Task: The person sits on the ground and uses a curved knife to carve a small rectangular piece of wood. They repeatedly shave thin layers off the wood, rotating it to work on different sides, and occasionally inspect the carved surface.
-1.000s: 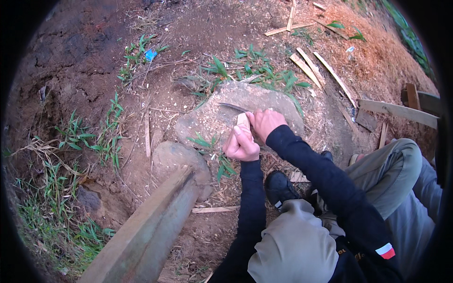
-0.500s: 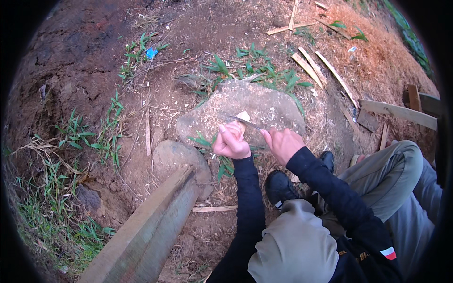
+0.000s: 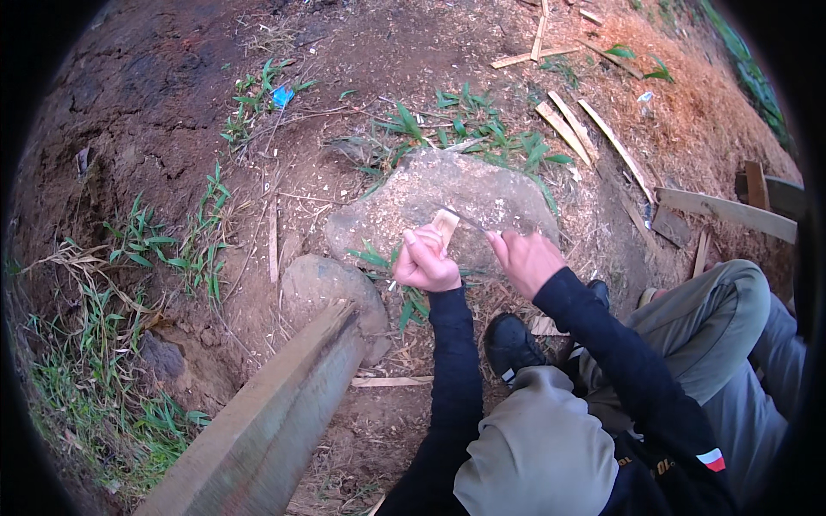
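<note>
My left hand (image 3: 428, 260) is closed round a small pale piece of wood (image 3: 446, 223), whose upper end sticks out above the fingers. My right hand (image 3: 527, 261) grips a knife; its handle is hidden in the fist. The dark, thin knife blade (image 3: 465, 219) slants up to the left, with its tip at the top end of the wood. Both hands are held over a large flat stone (image 3: 387, 211) sprinkled with shavings.
A thick squared timber (image 3: 258, 413) leans on a smaller rounded stone (image 3: 323, 288) at the lower left. Wood strips (image 3: 615, 146) lie at the upper right, near sawdust (image 3: 697, 103). A black shoe (image 3: 512, 344) is close below my right hand. Another person's legs (image 3: 705, 335) are at the right.
The knife has moved up along the wood, from beside the left fingers to its top end. My right hand has shifted slightly right, and more of the wood shows.
</note>
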The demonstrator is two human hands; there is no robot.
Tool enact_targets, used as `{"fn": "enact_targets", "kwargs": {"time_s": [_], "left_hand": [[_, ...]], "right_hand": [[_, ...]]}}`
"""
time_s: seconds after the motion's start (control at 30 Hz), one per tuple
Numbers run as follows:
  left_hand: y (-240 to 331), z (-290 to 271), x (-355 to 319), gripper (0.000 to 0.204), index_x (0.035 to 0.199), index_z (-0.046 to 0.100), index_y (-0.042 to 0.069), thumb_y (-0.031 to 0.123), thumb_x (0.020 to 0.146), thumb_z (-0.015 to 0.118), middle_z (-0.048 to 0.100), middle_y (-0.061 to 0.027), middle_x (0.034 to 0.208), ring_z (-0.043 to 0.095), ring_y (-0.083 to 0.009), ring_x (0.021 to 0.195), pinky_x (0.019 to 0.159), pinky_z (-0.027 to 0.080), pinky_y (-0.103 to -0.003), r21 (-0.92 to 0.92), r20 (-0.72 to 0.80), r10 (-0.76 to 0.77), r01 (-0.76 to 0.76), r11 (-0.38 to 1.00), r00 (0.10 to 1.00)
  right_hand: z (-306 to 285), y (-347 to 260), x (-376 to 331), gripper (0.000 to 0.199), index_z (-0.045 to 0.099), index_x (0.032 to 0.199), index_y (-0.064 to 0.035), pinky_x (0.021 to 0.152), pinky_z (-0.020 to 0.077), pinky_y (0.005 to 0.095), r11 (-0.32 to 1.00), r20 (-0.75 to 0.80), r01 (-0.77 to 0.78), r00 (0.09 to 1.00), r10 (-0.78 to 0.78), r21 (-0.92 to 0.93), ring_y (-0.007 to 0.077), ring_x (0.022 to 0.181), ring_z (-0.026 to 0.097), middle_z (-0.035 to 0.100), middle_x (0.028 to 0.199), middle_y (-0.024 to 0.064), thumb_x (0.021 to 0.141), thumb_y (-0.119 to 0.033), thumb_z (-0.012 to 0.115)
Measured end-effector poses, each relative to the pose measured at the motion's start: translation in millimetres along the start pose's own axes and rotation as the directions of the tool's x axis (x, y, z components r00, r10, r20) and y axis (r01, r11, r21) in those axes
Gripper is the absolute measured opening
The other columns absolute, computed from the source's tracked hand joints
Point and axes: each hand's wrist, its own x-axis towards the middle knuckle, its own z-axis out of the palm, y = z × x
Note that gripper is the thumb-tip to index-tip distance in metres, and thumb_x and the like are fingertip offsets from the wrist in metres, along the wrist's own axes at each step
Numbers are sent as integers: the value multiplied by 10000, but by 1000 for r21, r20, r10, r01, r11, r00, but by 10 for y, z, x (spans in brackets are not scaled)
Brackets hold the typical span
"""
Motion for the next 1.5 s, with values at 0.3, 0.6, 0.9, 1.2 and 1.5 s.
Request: {"fn": "enact_targets", "kwargs": {"time_s": [0.3,0.6,0.9,1.2,1.5], "left_hand": [[-6,79,-73,502,514,352,82,115,1012,410,359,-5,452,327,-102,403,480,321,-266,-16,95,39,-38,999,995],[31,121,-178,485,518,358,74,85,999,420,368,-4,454,330,-95,407,498,355,-268,33,69,58,-60,998,996],[-3,33,-58,466,524,370,51,37,988,416,386,-9,456,358,-98,412,487,325,-276,-52,21,70,-69,996,997],[34,32,-83,481,532,342,89,102,1011,382,348,0,455,322,-105,408,543,368,-292,-27,63,-7,8,1000,998],[31,56,-25,479,526,347,86,108,1002,402,336,5,447,307,-98,398,520,360,-284,-19,50,7,-6,1000,999]], "right_hand": [[172,47,-61,375,568,852,-37,527,532,451,989,-89,88,991,-98,-115,353,585,647,600,598,162,1007,-358,452],[196,-247,662,477,654,799,-43,557,558,405,998,-113,-19,994,12,-61,334,635,680,662,671,168,1015,-385,401],[116,95,-137,396,606,887,-29,562,527,472,993,-100,75,991,-85,-95,381,631,647,615,642,202,1013,-361,431],[120,22,-141,402,585,839,-38,561,527,457,997,-82,-9,997,3,-75,377,617,637,603,631,203,1009,-374,443],[136,-74,-79,414,583,740,-52,507,522,421,995,-167,-42,986,26,-91,337,541,637,589,559,165,1000,-355,472]]}}
